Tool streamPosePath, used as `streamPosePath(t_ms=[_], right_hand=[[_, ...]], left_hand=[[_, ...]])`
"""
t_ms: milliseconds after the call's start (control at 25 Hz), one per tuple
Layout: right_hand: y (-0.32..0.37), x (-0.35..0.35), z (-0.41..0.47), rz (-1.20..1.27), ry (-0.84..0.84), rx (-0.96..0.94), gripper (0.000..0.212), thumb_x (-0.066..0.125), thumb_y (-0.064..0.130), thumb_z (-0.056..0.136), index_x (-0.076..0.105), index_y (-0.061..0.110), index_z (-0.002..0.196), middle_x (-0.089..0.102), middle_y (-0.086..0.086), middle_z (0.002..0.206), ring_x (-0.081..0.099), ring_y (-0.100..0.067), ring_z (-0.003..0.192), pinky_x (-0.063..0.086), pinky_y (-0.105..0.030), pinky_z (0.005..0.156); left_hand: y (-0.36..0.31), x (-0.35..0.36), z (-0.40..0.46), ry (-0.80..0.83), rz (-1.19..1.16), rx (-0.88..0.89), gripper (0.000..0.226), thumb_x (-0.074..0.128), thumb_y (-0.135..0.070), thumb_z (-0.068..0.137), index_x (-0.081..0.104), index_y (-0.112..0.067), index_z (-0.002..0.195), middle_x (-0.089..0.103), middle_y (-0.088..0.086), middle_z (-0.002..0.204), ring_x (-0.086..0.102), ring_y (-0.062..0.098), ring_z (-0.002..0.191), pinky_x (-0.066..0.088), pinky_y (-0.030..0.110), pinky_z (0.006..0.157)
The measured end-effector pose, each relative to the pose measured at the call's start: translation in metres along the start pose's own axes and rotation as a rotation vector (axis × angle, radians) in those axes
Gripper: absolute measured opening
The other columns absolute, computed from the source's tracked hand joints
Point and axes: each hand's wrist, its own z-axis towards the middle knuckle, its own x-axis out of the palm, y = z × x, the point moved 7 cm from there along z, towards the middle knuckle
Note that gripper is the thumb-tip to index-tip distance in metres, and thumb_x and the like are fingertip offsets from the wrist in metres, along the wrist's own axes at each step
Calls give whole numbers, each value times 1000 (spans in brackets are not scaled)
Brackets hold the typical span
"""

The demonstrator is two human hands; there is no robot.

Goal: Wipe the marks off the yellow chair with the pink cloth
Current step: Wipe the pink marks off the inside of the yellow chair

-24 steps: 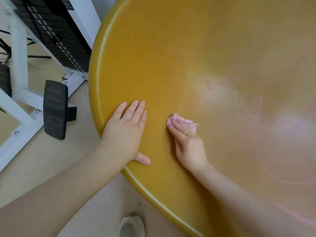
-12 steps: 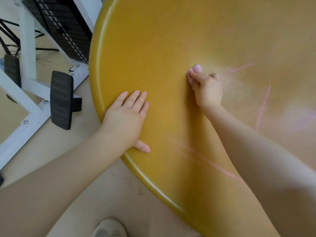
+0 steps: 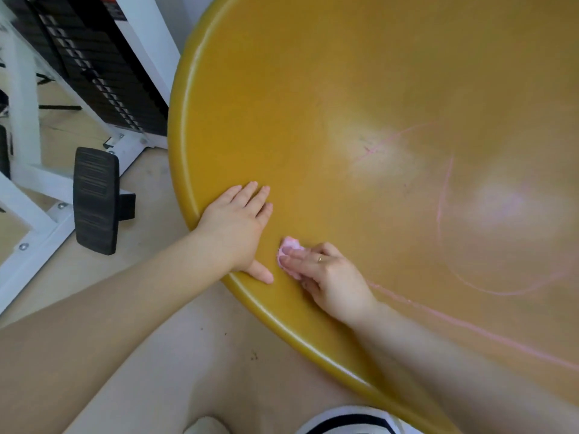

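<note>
**Wiping near the rim, many pink lines still left**

The large, smooth, mustard-yellow plastic chair (image 3: 313,98) fills most of the head view, with its rounded rim running from the upper left down to the lower right. The left hand (image 3: 233,228) lies flat on the shell just inside the rim, the fingers straight and together and the thumb spread toward the edge; it seems to steady the chair. The right hand (image 3: 326,277) is just beside it, a little nearer to the rim's lower part. Its fingers are stretched out and pressed down on the small, bunched pink cloth (image 3: 289,247), which sticks out under the fingertips and touches the chair surface. Whether the thumb also holds the cloth from under, I cannot tell. A thin ring (image 3: 319,258) is on one finger.

In my judgement the task is only partly done. The area around both hands looks free of marks. But further right several pink chalk-like marks (image 3: 445,195) are still there: a long curved line, a fainter stroke with a small cross near the bright reflection, and a straight line which passes close to the right forearm. So most of the wiping is left, and the cloth must go to the right side.

On the floor at the left stands a white metal frame (image 3: 25,189) with a black ribbed pad (image 3: 95,200).
</note>
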Motion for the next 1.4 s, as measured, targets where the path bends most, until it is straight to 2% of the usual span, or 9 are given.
streamPosePath(t_ms=[120, 240, 400, 560, 880, 960, 1040, 1200, 1400], right_hand=[[-70, -14, 30, -272, -9, 331, 33, 49, 8, 85, 66, 22, 108, 67, 4, 116, 49, -28, 83, 54, -36, 63], [-104, -26, 43, -243, -90, 654, 19, 47, 14, 93, 66, 16, 96, 69, 3, 97, 38, -24, 76, 51, -39, 65], [-29, -10, 15, -212, -176, 407, 17, 56, -2, 80, 70, 7, 85, 74, -5, 93, 60, -29, 68, 42, -32, 62], [38, 0, -37, -11, -101, 404, 33, 44, 7, 82, 71, 8, 99, 74, -2, 94, 48, 5, 90, 34, -20, 71], [-71, -10, 16, -277, -179, 804, 34, 33, 4, 88, 67, 4, 89, 67, 0, 77, 52, -30, 62, 39, -29, 70], [-75, -15, 17, -151, -223, 853, 27, 43, -4, 89, 69, 4, 92, 49, 13, 64, 55, -23, 58, 47, -29, 73], [-48, -11, 5, -15, -167, 846, 29, 44, 0, 89, 70, 7, 101, 47, 14, 58, 49, -1, 45, 41, -9, 61], [21, -3, -36, -13, -38, 678, 34, 47, 5, 83, 68, 9, 110, 67, -6, 113, 49, 4, 107, 35, -13, 78], [-7, 7, -33, -138, 32, 649, 50, 45, -11, 72, 64, 6, 115, 57, -13, 126, 54, -14, 103, 31, -22, 79]], left_hand=[[0, 6, -3, 2, 8, 48, 123, 41, -87, 61, -4, -15, 150, -19, 9, 156, -15, 24, 145, -8, 37, 117], [-3, 9, -4, -9, -6, 87, 125, 41, -88, 59, -1, -15, 151, -15, 9, 157, -12, 24, 146, -7, 36, 117], [-4, 6, 1, -65, -12, 163, 130, 43, -89, 57, 2, -9, 150, -9, 12, 158, -5, 25, 146, -2, 35, 118], [-12, 2, 10, -55, 14, 273, 137, 46, -91, 50, 4, -6, 149, -7, 13, 158, -2, 26, 146, 2, 36, 118], [-25, 5, 29, 51, 127, 332, 140, 45, -91, 52, -9, -5, 148, -16, 14, 156, -10, 28, 145, 0, 38, 118], [-31, 4, 36, 82, 132, 341, 131, 48, -85, 61, -10, -5, 148, -17, 11, 155, -10, 29, 145, 1, 38, 119], [-37, 5, 42, 88, 135, 357, 124, 51, -79, 68, -10, -5, 148, -18, 9, 155, -10, 30, 145, 3, 39, 118], [-38, 4, 38, 101, 146, 370, 124, 55, -77, 68, -7, -6, 148, -15, 12, 156, -8, 34, 145, 6, 41, 117], [-39, 3, 35, 49, 145, 378, 116, 53, -74, 73, -7, -9, 149, -11, 13, 157, -6, 37, 144, 7, 44, 116]])
